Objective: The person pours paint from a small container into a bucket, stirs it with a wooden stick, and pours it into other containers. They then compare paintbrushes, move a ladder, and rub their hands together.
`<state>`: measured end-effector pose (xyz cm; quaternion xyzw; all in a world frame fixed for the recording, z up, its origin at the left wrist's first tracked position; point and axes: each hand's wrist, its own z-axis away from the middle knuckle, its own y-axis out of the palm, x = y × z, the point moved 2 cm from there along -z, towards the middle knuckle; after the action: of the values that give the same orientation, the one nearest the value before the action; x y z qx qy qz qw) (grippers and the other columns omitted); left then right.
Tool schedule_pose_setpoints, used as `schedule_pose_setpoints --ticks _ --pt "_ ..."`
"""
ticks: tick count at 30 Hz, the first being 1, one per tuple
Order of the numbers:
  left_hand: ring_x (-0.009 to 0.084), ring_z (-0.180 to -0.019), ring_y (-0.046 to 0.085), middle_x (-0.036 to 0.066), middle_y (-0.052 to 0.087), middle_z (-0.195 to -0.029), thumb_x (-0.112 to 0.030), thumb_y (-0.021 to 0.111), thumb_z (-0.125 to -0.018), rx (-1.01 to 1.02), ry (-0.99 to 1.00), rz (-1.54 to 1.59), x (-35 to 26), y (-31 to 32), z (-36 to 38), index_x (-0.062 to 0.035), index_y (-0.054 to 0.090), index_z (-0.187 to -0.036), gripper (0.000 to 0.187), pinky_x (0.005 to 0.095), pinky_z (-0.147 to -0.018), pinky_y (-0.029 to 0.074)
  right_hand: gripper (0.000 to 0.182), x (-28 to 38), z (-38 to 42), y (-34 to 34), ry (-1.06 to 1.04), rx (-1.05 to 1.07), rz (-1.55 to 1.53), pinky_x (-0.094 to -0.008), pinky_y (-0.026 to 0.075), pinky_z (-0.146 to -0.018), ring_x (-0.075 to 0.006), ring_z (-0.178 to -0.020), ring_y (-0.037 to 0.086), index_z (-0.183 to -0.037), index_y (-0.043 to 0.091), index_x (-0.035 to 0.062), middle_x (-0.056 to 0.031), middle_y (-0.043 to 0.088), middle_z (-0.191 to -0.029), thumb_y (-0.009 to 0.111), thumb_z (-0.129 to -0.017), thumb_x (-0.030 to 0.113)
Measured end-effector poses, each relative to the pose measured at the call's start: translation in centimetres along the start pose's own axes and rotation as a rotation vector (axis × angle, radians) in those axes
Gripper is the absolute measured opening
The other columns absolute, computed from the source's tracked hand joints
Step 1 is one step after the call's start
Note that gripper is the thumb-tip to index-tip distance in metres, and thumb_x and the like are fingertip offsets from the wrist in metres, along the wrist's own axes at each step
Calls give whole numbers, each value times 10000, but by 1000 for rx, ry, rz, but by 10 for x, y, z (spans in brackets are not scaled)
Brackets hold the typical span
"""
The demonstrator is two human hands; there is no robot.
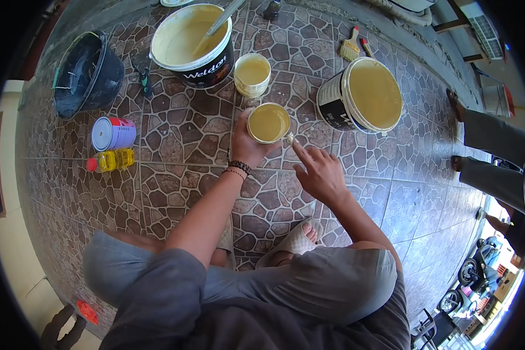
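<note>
My left hand point(251, 140) is wrapped round a small round tub point(268, 140) of beige paint, held in front of me. My right hand point(319, 174) is beside it with the index finger stretched toward the tub's rim and the other fingers loosely bent. A pale smear shows at that fingertip, right by the rim. Just beyond the held tub stands a second small tub point(252, 90), its outside streaked with paint.
A large Weldon bucket point(207, 73) holds beige paint and a stirring stick point(220, 24). Another paint bucket point(335, 105) stands right, near brushes point(350, 48). At left are a black bucket point(108, 73), a purple can point(121, 134) and a yellow-liquid bottle point(115, 160). A person's legs point(493, 137) are at right.
</note>
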<state>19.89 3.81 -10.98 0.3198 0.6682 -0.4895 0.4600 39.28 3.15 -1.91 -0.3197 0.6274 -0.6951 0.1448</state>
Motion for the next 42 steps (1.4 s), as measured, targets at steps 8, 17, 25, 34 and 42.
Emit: schedule_pose_setpoints --ticks 8,17,25,34,42 --pt "245 -1073 583 102 574 -1152 -162 908 -506 52 -58 37 14 7 0 -70 430 -1255 894 356 -939 472 722 5 -13 -10 58 14 173 -374 449 -657 -239 -727 575 -1464 305 215 -83 560 -844 599 -807 162" --pt "255 -1034 616 112 608 -1122 -192 878 -551 22 35 -52 0 0 -5 -81 467 -1205 780 355 -887 498 736 23 -28 -11 -109 160 838 -344 365 -652 -202 -720 513 -1492 261 178 -71 562 -826 559 -819 144" --pt "244 -1024 632 100 621 -1119 -197 879 -546 41 0 -53 3 -4 -4 -97 459 -1221 802 352 -869 515 810 13 -16 -36 145 395 -702 -297 435 -612 -152 -672 546 -1500 217 146 -89 610 -877 645 -812 113" --pt "241 -1074 605 105 594 -1168 -190 868 -549 95 -92 -42 -5 -6 -4 -100 451 -1243 814 342 -907 492 794 -4 -18 4 445 578 -1976 -235 414 -522 -121 -605 508 -1494 127 188 -110 600 -924 598 -855 201" --pt "259 -1086 592 109 586 -1175 -185 880 -531 89 -38 -71 -3 -8 -5 -99 446 -1251 845 349 -928 482 775 -6 -6 -20 496 562 -1780 -261 431 -477 -139 -559 535 -1484 206 133 -116 614 -874 616 -829 174"
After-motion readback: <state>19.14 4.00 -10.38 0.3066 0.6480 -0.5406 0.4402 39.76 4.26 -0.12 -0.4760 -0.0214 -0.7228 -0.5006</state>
